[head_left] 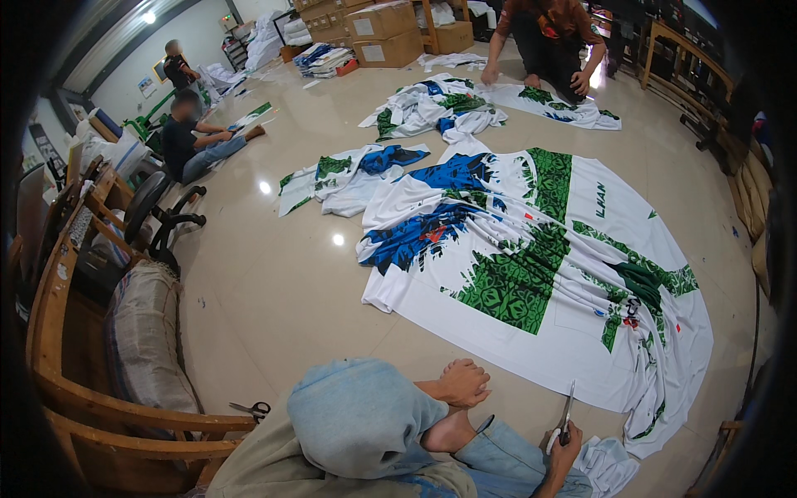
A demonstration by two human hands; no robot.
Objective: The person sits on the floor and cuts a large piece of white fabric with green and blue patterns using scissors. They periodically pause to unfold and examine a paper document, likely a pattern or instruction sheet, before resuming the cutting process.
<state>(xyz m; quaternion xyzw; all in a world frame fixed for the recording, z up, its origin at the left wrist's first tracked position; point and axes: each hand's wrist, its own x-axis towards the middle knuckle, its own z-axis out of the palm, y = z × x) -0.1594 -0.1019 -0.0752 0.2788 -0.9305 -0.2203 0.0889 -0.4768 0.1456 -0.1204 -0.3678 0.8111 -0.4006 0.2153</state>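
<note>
My right hand (564,453) is closed around the handles of a pair of scissors (568,408). The blades point away from me, their tips at the near edge of a large white printed fabric (502,286). Green and blue patterns cover parts of this fabric, which lies spread and partly bunched on the floor. My left arm goes round my raised knee in light blue jeans. In front of my shin, my left hand (465,383) has its fingers curled, with nothing visible in them. A small pale cloth (608,467) lies beside my right hand.
More printed fabric (436,108) lies in a heap farther off, where a crouching person (552,41) handles pieces. Another pair of scissors (251,410) rests by a wooden frame (141,430) at left. Cardboard boxes (383,37), an office chair (158,212) and two other people stand or sit farther back.
</note>
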